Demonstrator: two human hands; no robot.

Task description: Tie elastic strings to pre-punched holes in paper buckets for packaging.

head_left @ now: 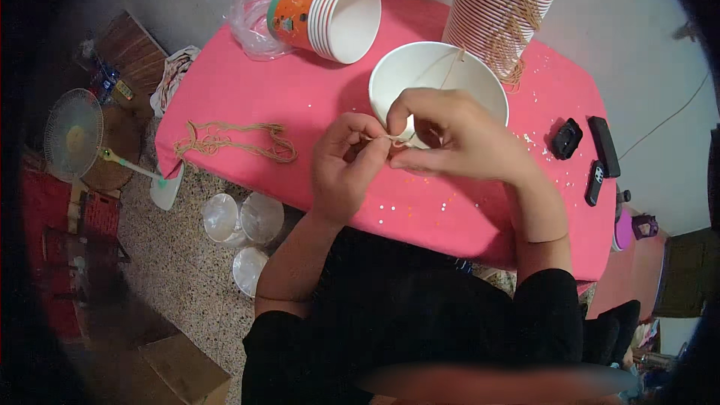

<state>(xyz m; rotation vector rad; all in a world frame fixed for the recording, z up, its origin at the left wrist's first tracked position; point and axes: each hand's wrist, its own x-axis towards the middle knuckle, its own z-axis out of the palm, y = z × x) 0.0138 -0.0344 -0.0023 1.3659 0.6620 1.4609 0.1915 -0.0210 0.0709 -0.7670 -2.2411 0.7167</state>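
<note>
Left hand: the bare left hand, at mid-frame, has thumb and forefinger closed in a pinch on a thin beige twisted cord.
Right hand: the bare right hand, just right of centre, meets the left at the fingertips; its thumb and index finger curve about the cord with a gap between their tips. Whether it also grips a strand, I cannot tell.
Cord: its worked part lies between the two hands at the centre of the frame; a strand crosses the mouth of the bucket to the far rim.
Bucket: a round white paper bucket with its mouth toward the camera, upper centre, just beyond the hands on the pink cloth-covered table.
Step in hand: it looks like looping or knotting the cord near the bucket's near rim.
Next move: probably calls for a steady left pinch while the right fingertips draw the loop snug, without bending the rim.
Spare cord: a loose beige cord bundle lies left of the hands.
Other buckets: a tall stack of nested paper buckets at upper right, its top cut off by the frame.
Hidden: the near rim behind the fingers; the knot's form is too small to read.
</note>
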